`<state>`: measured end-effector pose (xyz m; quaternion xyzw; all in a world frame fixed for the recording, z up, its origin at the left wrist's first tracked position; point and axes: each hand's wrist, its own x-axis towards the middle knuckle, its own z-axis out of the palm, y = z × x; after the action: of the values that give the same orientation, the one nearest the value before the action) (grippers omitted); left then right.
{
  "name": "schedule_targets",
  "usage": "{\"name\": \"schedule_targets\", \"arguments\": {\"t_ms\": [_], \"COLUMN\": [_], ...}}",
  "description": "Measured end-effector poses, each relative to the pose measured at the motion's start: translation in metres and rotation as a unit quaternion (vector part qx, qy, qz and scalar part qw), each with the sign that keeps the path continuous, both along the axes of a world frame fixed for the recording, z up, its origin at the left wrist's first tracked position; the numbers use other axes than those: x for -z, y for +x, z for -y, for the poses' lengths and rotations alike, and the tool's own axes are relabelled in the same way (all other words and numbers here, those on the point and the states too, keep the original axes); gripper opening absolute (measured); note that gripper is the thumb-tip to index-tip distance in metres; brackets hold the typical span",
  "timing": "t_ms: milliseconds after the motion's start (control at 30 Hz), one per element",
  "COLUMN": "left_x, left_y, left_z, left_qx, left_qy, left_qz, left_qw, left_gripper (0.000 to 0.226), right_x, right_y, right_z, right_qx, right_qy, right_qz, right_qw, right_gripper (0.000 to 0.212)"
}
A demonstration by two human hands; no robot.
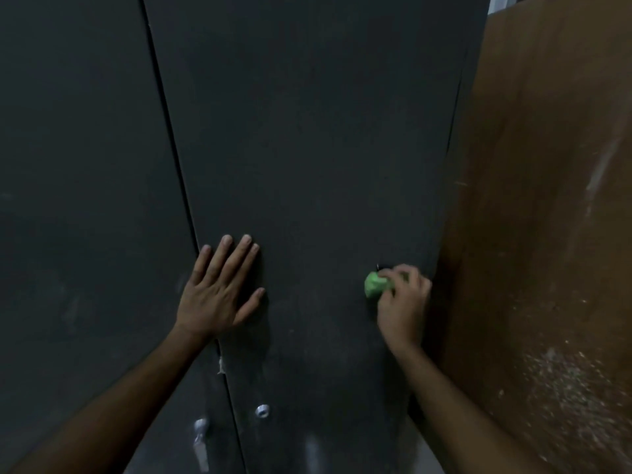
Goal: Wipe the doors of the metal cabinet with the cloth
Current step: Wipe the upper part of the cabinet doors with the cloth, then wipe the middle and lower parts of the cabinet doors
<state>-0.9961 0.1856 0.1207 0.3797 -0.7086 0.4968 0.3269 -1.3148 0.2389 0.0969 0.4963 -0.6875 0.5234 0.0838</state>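
A dark grey metal cabinet fills the view, with a left door (78,200) and a right door (314,148) split by a thin vertical seam. My left hand (219,289) lies flat with fingers spread on the right door, just beside the seam. My right hand (403,302) presses a bunched green cloth (376,285) against the right door near its right edge. Only the left part of the cloth shows past my fingers.
A brown wooden panel (547,217) with pale scuffs stands right beside the cabinet, close to my right hand. Low on the doors sit a silver handle (201,439) on the left door and a round lock (262,410) on the right door.
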Motion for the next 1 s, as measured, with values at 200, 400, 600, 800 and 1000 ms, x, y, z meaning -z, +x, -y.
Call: {"name": "schedule_targets", "arguments": {"t_ms": [200, 400, 600, 800, 1000], "left_x": [-0.001, -0.006, -0.018, -0.037, -0.035], "left_y": [0.003, 0.008, 0.012, 0.036, 0.061], "left_z": [-0.002, -0.008, -0.023, -0.041, -0.049], "left_qx": [-0.003, -0.002, 0.032, 0.075, 0.060], "left_qy": [0.015, 0.064, 0.132, 0.184, 0.163], "left_qz": [0.010, 0.033, 0.034, 0.058, 0.023], "left_qw": [1.000, 0.997, 0.990, 0.978, 0.985], "left_gripper": [0.076, 0.074, 0.074, 0.071, 0.060], "right_x": [0.024, 0.005, 0.010, -0.010, 0.000], "right_y": [0.080, 0.052, 0.118, 0.110, 0.168], "right_z": [-0.013, -0.006, -0.004, -0.001, 0.006], "right_qx": [-0.165, -0.028, -0.206, -0.134, -0.242], "right_qy": [-0.009, -0.019, -0.064, -0.078, -0.123], "right_qz": [-0.214, -0.015, -0.274, -0.173, -0.381], "right_qw": [0.963, 0.999, 0.937, 0.973, 0.884], "right_gripper": [0.044, 0.041, 0.050, 0.046, 0.047]}}
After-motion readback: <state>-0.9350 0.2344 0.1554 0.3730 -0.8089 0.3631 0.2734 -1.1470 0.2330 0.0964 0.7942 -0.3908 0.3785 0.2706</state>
